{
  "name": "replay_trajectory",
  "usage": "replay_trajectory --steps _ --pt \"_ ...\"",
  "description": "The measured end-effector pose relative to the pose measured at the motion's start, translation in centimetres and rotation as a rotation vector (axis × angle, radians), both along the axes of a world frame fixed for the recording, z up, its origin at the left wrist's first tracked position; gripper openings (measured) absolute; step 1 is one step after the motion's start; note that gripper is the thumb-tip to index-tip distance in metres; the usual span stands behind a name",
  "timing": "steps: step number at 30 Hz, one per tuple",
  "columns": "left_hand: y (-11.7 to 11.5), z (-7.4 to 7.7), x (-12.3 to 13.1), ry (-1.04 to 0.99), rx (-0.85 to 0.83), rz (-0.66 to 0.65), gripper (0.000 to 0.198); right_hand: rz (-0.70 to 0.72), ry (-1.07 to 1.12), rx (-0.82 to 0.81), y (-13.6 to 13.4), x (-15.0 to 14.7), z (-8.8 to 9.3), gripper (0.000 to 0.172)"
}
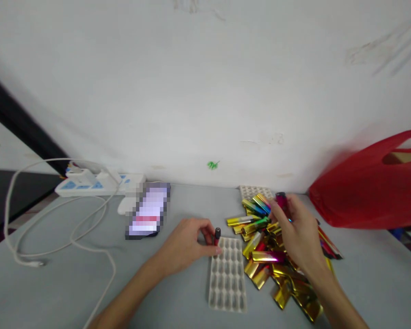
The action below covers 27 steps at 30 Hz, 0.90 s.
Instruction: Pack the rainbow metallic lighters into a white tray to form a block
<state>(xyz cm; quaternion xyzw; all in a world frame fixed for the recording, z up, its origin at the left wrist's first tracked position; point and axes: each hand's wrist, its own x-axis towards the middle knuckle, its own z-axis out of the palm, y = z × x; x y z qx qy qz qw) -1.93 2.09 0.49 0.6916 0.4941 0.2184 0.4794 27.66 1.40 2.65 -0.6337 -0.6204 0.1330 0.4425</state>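
My left hand (187,244) is closed in a pinch around a small upright lighter (217,235) with a black top and reddish body. It stands at the far left corner of a pale tray (244,290) with rows of oval pockets. My right hand (299,233) is over a heap of shiny lighters (269,257), gold with purple, green and blue, to the right of the tray. Between its fingers is a purple lighter (281,201) with a dark top. The lower parts of both held lighters are hidden by fingers.
A second pocketed tray (255,191) lies behind the heap, near the wall. On the right sits a red bag (356,194). A phone (149,212), a white power strip (133,180) and a looping white cable (104,251) occupy the left of the grey table (178,294).
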Motion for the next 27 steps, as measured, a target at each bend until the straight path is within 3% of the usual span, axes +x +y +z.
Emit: replay_trajectory --steps 6,11,18,27 --pt "0.1 -0.1 0.1 -0.023 0.001 0.012 0.028 0.266 0.708 -0.196 -0.9 -2.8 0.3 0.039" --pt "0.1 0.2 0.1 -0.009 -0.002 0.014 0.029 0.438 1.178 -0.487 -1.4 -4.1 0.2 0.052" --pt "0.1 0.4 0.2 0.01 0.005 0.016 0.031 0.585 1.327 -0.591 -2.2 -5.2 0.4 0.067" --pt "0.1 0.4 0.2 0.008 0.006 0.017 0.03 0.681 1.407 -0.661 -3.0 -6.5 0.2 0.067"
